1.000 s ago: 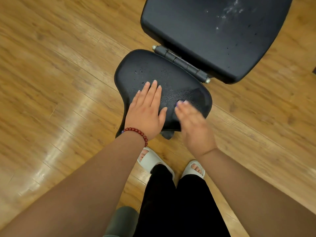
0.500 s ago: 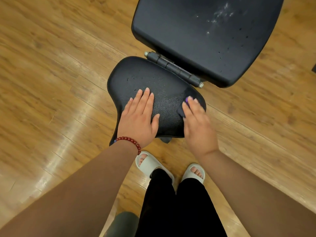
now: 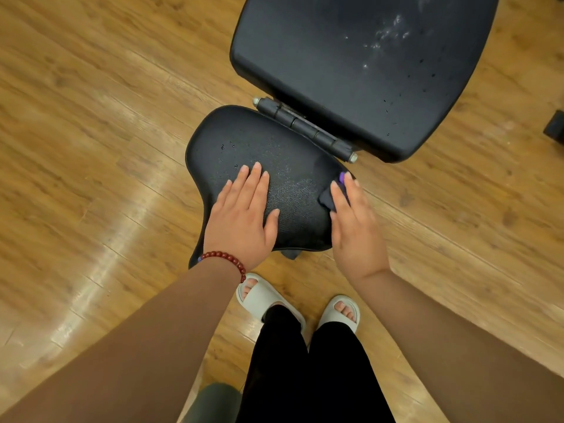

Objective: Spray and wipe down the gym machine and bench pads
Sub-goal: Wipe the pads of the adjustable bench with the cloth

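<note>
The small black seat pad (image 3: 293, 190) lies just in front of me, joined by a hinge (image 3: 305, 128) to the larger black back pad (image 3: 335, 56). Wet droplets (image 3: 384, 35) speckle the back pad, and a few dot the seat pad. My left hand (image 3: 241, 221), with a red bead bracelet at the wrist, rests flat on the seat pad's left half. With straight fingers, my right hand (image 3: 354, 230) presses a dark cloth (image 3: 326, 198) against the seat pad's right edge. A purple bit shows at the fingertips. Most of the cloth is hidden under the hand.
Glossy wooden floor (image 3: 91, 148) surrounds the bench. My feet in white slippers (image 3: 265, 297) stand right below the seat pad. A dark object (image 3: 555, 126) sits at the right frame edge, and a grey-green rounded thing (image 3: 213, 404) is at the bottom.
My right hand has slid the cloth from the middle of the seat pad to its right edge. The left hand stays flat on the pad.
</note>
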